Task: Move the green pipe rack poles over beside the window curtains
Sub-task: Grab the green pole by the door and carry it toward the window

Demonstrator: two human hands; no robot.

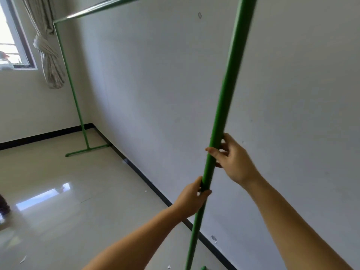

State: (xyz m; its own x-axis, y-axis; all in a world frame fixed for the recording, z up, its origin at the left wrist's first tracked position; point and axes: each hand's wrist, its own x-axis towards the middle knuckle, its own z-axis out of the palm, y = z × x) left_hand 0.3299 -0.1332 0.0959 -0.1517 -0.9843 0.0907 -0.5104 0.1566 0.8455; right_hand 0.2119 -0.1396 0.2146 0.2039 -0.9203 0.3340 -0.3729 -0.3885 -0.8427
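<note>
A green pipe rack stands along the white wall. Its near upright pole [226, 100] runs from the top edge down to the floor close in front of me. My left hand [191, 199] is wrapped around this pole low down, and my right hand [233, 158] grips it just above. The top bar [97, 10] runs away to the far upright pole [72, 86], which stands on a floor foot [87, 150] right next to the tied-back curtain [48, 53] at the window [11, 39].
A black skirting board [155, 189] lines the base of the wall. The glossy tiled floor [78, 211] spreads out to the left. A dark object [3, 205] shows at the left edge. Small bits of debris lie on the floor.
</note>
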